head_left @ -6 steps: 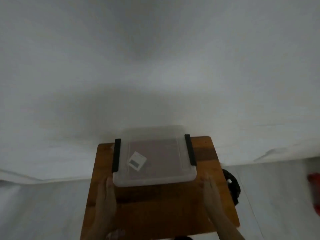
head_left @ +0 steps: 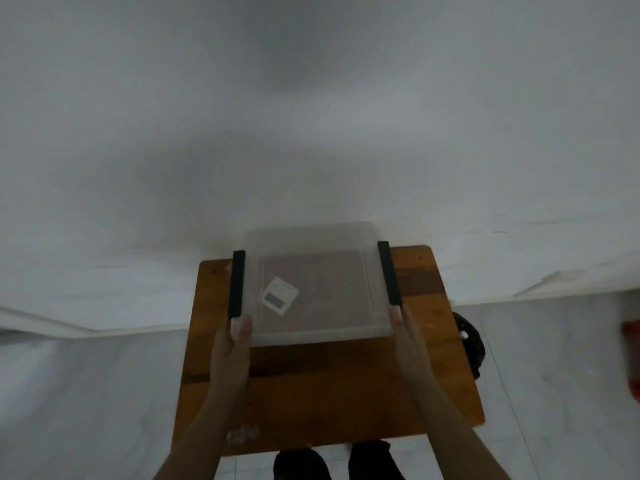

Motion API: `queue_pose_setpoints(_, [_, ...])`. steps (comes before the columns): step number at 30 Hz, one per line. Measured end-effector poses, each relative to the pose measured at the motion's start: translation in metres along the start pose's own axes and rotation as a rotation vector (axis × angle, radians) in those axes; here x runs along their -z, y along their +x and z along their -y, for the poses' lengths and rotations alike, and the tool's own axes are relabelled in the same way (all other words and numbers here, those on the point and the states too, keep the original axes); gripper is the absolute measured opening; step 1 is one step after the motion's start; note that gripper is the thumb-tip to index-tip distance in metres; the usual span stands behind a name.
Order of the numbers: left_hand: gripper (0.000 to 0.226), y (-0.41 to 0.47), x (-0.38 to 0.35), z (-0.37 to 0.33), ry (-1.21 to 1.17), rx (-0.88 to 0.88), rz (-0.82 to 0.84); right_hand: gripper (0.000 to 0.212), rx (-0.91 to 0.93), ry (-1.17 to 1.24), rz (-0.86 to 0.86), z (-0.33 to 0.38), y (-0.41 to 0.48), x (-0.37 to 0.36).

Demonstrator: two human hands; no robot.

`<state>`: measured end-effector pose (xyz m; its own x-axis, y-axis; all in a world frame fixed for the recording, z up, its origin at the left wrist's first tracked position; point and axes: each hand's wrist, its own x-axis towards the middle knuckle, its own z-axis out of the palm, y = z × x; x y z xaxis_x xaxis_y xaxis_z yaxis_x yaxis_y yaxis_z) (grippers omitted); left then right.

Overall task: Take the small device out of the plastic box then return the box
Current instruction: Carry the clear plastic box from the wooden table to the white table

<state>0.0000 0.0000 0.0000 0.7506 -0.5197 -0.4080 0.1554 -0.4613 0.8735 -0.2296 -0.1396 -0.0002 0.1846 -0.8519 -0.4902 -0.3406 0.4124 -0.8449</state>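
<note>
A clear plastic box (head_left: 322, 332) with a lid and two black side latches (head_left: 237, 284) stands at the far end of a small wooden table (head_left: 329, 393). Through the lid I see the small white device (head_left: 280, 295) with a dark screen, lying tilted in the left half of the box. My left hand (head_left: 231, 348) grips the near left corner, thumb on the lid and fingertips at the end of the left latch. My right hand (head_left: 408, 337) presses against the near right corner, fingertips touching the end of the right latch (head_left: 389, 273).
The table's far edge meets a white wall (head_left: 311, 133). On the pale floor to the right lies a black round object (head_left: 467, 341), and a red thing (head_left: 632, 358) shows at the frame's right edge. Dark trouser legs (head_left: 301, 465) stand at the table's near edge.
Both hands have moved forward from the bare tabletop to the box's near corners and taken hold of it. The box and the device inside have not shifted.
</note>
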Motion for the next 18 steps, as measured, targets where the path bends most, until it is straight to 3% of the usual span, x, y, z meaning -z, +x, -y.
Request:
queue_pose_setpoints(3, [0.034,0.003,0.0,0.004,0.014,-0.021,0.008,0.099,-0.011,0.009,0.032,0.006,-0.005,-0.007])
queue_pose_setpoints(6, [0.021,-0.007,0.009,-0.004,-0.034,-0.032,0.017,0.082,-0.025,0.029,0.012,0.011,-0.015,-0.005])
queue_pose_setpoints(9, [0.024,-0.021,0.018,-0.007,-0.082,-0.042,0.022,0.075,0.001,0.015,-0.001,0.01,-0.017,-0.002])
queue_pose_setpoints(18, [0.04,-0.09,0.063,0.019,-0.309,0.039,-0.335,0.055,0.216,-0.085,0.245,0.036,-0.023,-0.041])
